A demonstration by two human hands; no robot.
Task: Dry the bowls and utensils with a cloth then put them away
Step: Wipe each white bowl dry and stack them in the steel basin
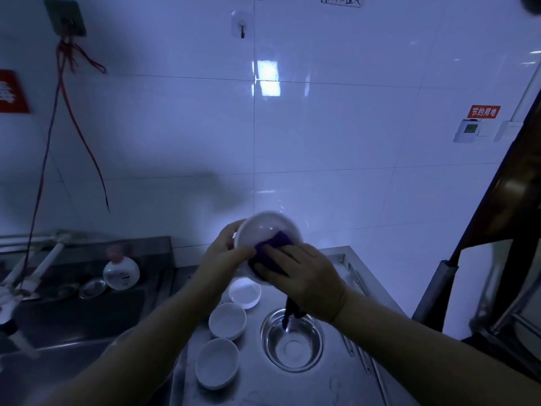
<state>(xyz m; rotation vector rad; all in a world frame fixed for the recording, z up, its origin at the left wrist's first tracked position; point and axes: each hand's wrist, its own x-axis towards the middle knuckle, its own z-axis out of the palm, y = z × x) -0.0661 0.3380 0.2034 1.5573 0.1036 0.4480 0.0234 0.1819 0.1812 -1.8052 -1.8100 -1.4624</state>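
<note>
My left hand [227, 253] grips a white bowl [265, 230] by its left rim, holding it tilted above the counter with its inside facing me. My right hand [304, 276] presses a purple cloth [275, 244] into the bowl's lower right side; a dark end of the cloth hangs down below my wrist. Under the hands, three white bowls sit in a row on the steel counter: a far one [244, 294], a middle one [227, 320] and a near one [216, 367]. No utensils are visible.
A round steel basin [291, 341] is set into the steel counter [263, 388] right of the bowls. To the left lie a sink [73, 312], a soap bottle [121, 272], a steel dish [92, 288] and pipes. A tiled wall stands behind, a dark cabinet [497, 230] at right.
</note>
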